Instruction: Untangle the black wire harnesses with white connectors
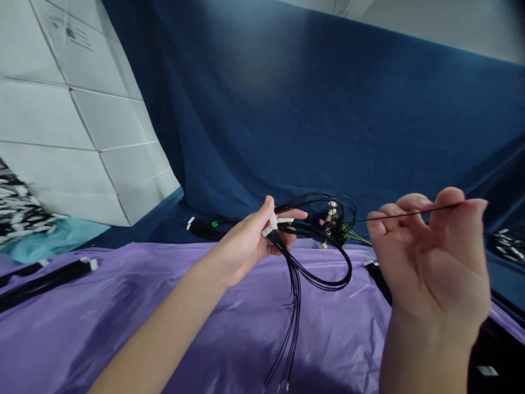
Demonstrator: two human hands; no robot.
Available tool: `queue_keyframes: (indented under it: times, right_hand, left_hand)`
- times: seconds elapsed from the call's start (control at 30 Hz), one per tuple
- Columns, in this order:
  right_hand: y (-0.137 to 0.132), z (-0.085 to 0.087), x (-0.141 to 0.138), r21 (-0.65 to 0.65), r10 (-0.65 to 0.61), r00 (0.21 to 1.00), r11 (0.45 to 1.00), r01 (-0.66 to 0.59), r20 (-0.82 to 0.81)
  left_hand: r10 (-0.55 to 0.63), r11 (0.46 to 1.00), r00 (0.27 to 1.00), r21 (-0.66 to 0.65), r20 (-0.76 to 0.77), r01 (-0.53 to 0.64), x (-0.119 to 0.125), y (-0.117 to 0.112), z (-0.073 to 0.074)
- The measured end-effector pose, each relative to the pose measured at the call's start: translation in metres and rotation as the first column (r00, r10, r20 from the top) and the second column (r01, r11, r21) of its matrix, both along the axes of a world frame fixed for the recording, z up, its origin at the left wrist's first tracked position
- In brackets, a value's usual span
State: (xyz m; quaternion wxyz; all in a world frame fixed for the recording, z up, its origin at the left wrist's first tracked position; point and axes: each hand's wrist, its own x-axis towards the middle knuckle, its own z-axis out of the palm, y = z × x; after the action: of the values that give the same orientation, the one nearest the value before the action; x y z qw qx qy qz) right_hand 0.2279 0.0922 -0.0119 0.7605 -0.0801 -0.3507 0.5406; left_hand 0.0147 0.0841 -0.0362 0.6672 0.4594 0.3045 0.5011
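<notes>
My left hand (252, 241) grips a bundle of thin black wires (314, 257) where a white label is wrapped round it. The wires loop to the right and hang down toward the purple cloth (123, 306). My right hand (430, 246) is raised at the right, its thumb and forefinger pinched on a single black wire (394, 215) pulled taut out of the bundle. Small white and yellow-green connector ends (333, 221) sit at the far side of the loop.
White cardboard boxes (61, 109) are stacked at the left. A dark blue cloth (328, 109) hangs behind. Black strips with white ends (45, 276) lie on the purple cloth at the left. More black cable bundles (506, 241) lie at the right.
</notes>
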Motion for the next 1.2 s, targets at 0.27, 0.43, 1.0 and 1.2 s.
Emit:
queue_keyframes:
  times: [0.27,0.43,1.0,1.2]
  right_hand:
    - [-0.005,-0.006,-0.006,0.175,-0.256,0.911,0.962,0.209,0.323]
    - [-0.016,-0.011,-0.015,0.521,-0.634,0.412,0.773,0.362,0.655]
    - [-0.019,-0.011,-0.017,0.623,-0.676,0.152,0.728,0.285,0.721]
    - [-0.019,-0.012,-0.017,0.606,-0.653,0.145,0.749,0.270,0.743]
  left_hand:
    - [-0.001,1.000,1.000,-0.015,-0.028,0.001,0.000,-0.001,0.002]
    - [-0.003,1.000,0.999,0.028,-0.054,0.005,0.000,0.000,0.000]
    - [0.003,0.999,0.994,0.034,-0.113,0.001,0.003,-0.004,0.002]
    - [0.015,0.999,0.989,0.033,-0.145,-0.011,0.004,-0.005,0.003]
